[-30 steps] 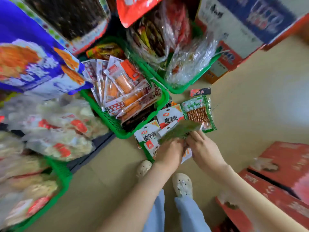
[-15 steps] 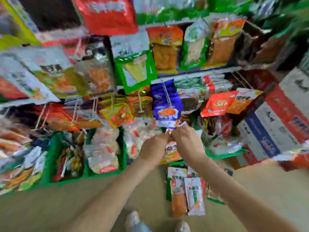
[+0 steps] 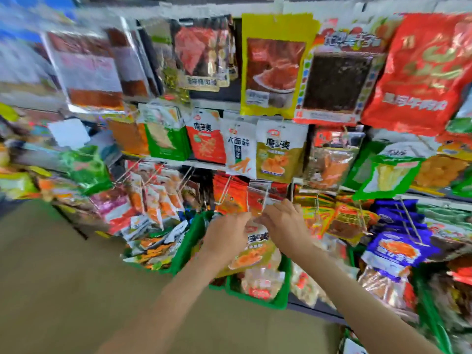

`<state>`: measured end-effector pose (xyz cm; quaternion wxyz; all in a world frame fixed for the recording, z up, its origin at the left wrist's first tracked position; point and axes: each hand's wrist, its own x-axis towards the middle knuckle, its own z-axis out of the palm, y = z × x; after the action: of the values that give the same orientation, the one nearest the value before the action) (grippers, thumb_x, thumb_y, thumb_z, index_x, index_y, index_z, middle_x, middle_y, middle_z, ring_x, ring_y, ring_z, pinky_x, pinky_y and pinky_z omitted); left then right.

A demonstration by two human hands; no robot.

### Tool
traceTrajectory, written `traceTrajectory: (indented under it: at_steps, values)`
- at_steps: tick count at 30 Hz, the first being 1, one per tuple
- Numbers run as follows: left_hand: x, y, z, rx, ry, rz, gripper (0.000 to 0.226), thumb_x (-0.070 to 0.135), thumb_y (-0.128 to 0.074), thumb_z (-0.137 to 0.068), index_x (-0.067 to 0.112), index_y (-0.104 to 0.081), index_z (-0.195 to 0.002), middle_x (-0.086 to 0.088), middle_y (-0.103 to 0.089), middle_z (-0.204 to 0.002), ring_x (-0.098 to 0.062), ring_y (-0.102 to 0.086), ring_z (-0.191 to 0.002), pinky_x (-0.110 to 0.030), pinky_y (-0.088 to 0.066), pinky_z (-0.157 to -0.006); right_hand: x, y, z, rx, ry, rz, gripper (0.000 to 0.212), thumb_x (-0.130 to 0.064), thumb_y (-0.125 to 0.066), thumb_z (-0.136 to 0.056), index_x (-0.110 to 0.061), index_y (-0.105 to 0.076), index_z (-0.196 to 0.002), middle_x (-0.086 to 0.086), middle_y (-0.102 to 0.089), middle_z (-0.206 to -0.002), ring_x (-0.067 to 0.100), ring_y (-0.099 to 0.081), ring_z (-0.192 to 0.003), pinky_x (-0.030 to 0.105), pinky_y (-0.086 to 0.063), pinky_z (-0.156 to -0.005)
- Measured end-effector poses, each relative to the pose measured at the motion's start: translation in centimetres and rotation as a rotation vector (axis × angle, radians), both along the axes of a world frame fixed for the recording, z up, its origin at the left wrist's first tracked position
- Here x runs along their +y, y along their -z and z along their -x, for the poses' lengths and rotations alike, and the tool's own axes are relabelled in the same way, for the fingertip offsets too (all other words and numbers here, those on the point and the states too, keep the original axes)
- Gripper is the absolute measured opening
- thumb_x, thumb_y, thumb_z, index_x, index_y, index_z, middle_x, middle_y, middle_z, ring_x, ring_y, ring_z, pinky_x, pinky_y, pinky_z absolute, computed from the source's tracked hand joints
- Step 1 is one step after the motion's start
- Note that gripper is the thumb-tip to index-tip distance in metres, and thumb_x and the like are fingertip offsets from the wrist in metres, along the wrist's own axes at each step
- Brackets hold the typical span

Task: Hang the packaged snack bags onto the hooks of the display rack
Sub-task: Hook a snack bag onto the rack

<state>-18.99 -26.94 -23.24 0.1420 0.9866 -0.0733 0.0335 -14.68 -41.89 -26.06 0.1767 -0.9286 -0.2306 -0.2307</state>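
Whole shot is pretty smeared, so fine detail is a no-go. The left hand (image 3: 226, 236) and right hand (image 3: 286, 223) each pinch the top edge of an olive-and-white snack bag (image 3: 255, 254), which hangs between them dead centre. A wire hook (image 3: 266, 195) sits at 12 o'clock from the bag. Can't tell if the bag's hole is on it yet. The left hand covers the bag's left side. A green basket (image 3: 282, 300) is at 6 o'clock, contents blurry.

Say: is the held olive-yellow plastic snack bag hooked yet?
Cannot tell. The left hand and right hand hold the snack bag at a wire hook; blurred.
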Motion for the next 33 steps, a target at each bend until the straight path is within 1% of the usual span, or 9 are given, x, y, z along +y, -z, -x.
traceTrajectory:
  at_steps: [6, 11, 14, 20, 23, 26, 29, 31, 33]
  values:
    - [7.4, -1.6, -3.0, -0.086, -0.037, 0.047, 0.009, 0.012, -0.045, -0.091, 0.014, -0.054, -0.091, 0.0, -0.056, -0.077, -0.027, -0.059, -0.076, -0.038, -0.049, -0.06, 6.8, -1.6, -3.8, 0.191, -0.09, -0.16, 0.018, -0.028, -0.061, -0.084, -0.012, -0.067, -0.077, 0.0, -0.064, -0.081, 0.022, -0.048, -0.09, 0.031, -0.017, -0.075]
    - [7.5, -3.3, -7.3, -0.143, -0.027, 0.156, 0.024, 0.023, -0.042, -0.097, 0.024, -0.058, -0.115, -0.002, -0.066, -0.088, -0.026, -0.061, -0.087, -0.033, -0.039, -0.062, 7.2, -3.9, -7.8, 0.225, 0.045, -0.296, 0.014, -0.027, -0.063, -0.086, -0.016, -0.07, -0.081, -0.002, -0.066, -0.09, 0.023, -0.041, -0.101, 0.033, -0.02, -0.08]
    - [6.7, -4.0, -11.0, -0.149, -0.026, 0.206, 0.033, 0.027, -0.042, -0.098, 0.023, -0.052, -0.13, -0.007, -0.068, -0.098, -0.026, -0.061, -0.09, -0.033, -0.041, -0.063, 6.3, -4.8, -10.6, 0.206, 0.152, -0.352, 0.01, -0.026, -0.063, -0.086, -0.021, -0.072, -0.084, -0.017, -0.055, -0.082, 0.023, -0.038, -0.104, 0.035, -0.019, -0.083]
    - [3.6, -3.4, -18.3, -0.073, 0.085, 0.237, 0.024, 0.025, -0.042, -0.099, 0.01, -0.061, -0.102, -0.012, -0.065, -0.087, -0.028, -0.058, -0.081, -0.032, -0.032, -0.059, 2.7, -2.9, -16.2, 0.289, 0.351, -0.531, 0.009, -0.029, -0.065, -0.081, -0.028, -0.071, -0.088, -0.007, -0.064, -0.096, 0.026, -0.04, -0.109, 0.05, -0.034, -0.095]
    - [2.6, -2.7, -21.0, -0.064, 0.112, 0.259, 0.024, 0.025, -0.043, -0.098, 0.013, -0.054, -0.081, -0.006, -0.054, -0.07, -0.027, -0.055, -0.072, -0.032, -0.03, -0.056, 2.0, -2.6, -17.7, 0.268, 0.366, -0.615, 0.014, -0.024, -0.063, -0.084, -0.035, -0.066, -0.074, -0.014, -0.058, -0.085, 0.028, -0.043, -0.104, 0.047, -0.036, -0.092]
    - [2.4, -2.2, -23.0, -0.052, 0.139, 0.317, 0.025, 0.027, -0.044, -0.097, 0.01, -0.056, -0.083, -0.007, -0.057, -0.071, -0.028, -0.056, -0.071, -0.035, -0.038, -0.056, 2.2, -2.9, -18.6, 0.221, 0.497, -0.601, 0.034, -0.021, -0.062, -0.085, -0.032, -0.052, -0.055, -0.01, -0.05, -0.07, 0.026, -0.038, -0.095, 0.051, -0.031, -0.088]
    - [2.4, -2.2, -24.6, -0.043, 0.185, 0.368, 0.024, 0.027, -0.046, -0.097, 0.01, -0.06, -0.087, -0.008, -0.061, -0.072, -0.026, -0.057, -0.068, -0.035, -0.04, -0.057, 2.2, -2.7, -19.4, 0.226, 0.608, -0.584, 0.016, -0.022, -0.062, -0.086, -0.009, -0.068, -0.078, 0.005, -0.063, -0.09, 0.026, -0.035, -0.104, 0.05, -0.028, -0.092]
    - [2.0, -2.4, -25.4, -0.035, 0.234, 0.378, 0.024, 0.027, -0.047, -0.096, 0.009, -0.058, -0.084, -0.005, -0.058, -0.066, -0.024, -0.053, -0.062, -0.033, -0.037, -0.055, 2.1, -2.9, -19.5, 0.222, 0.65, -0.57, 0.013, -0.02, -0.059, -0.088, -0.014, -0.07, -0.091, 0.001, -0.064, -0.101, 0.023, -0.033, -0.111, 0.037, -0.021, -0.091]
    - [1.6, -2.5, -25.9, -0.019, 0.267, 0.371, 0.025, 0.026, -0.047, -0.096, 0.01, -0.054, -0.079, -0.005, -0.052, -0.061, -0.024, -0.049, -0.059, -0.031, -0.028, -0.049, 1.8, -3.1, -19.8, 0.227, 0.669, -0.588, 0.019, -0.012, -0.053, -0.09, -0.017, -0.071, -0.096, 0.0, -0.064, -0.104, 0.024, -0.033, -0.113, 0.035, -0.02, -0.09]
